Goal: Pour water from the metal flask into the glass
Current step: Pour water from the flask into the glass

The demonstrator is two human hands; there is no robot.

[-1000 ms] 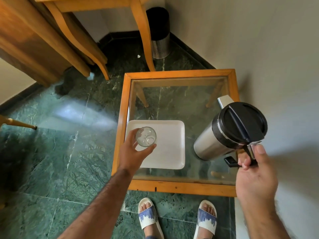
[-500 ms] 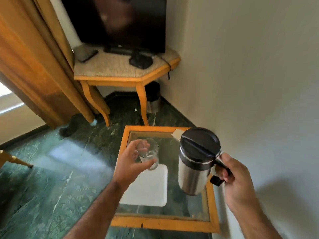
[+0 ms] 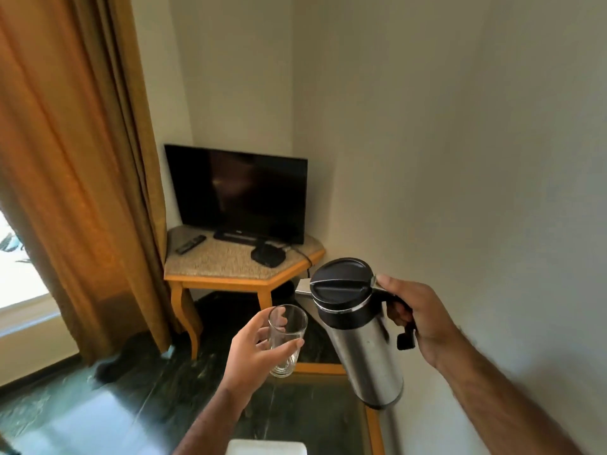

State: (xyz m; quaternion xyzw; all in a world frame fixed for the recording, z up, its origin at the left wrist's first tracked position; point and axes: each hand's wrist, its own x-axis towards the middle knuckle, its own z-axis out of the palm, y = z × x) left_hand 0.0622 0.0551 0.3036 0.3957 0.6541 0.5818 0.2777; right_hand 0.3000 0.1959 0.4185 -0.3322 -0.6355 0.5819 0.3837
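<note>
My left hand (image 3: 253, 353) holds a clear, empty-looking glass (image 3: 286, 339) upright in the air, left of the flask. My right hand (image 3: 417, 320) grips the black handle of the metal flask (image 3: 364, 343), a steel cylinder with a black lid and a small steel spout pointing left toward the glass. The flask stands almost upright, its spout just above and to the right of the glass rim. No water is visible flowing.
Below the hands is a glass-topped table with an orange wooden frame (image 3: 374, 428), with a white tray (image 3: 266, 447) at the bottom edge. Beyond stand a corner table (image 3: 230, 270) with a television (image 3: 239, 195), an orange curtain (image 3: 75, 178) at left, and a wall close at right.
Both hands have risen with the glass and flask, and the view has tilted up from the table toward the television. The flask has come upright from lying tilted, nearer the glass.
</note>
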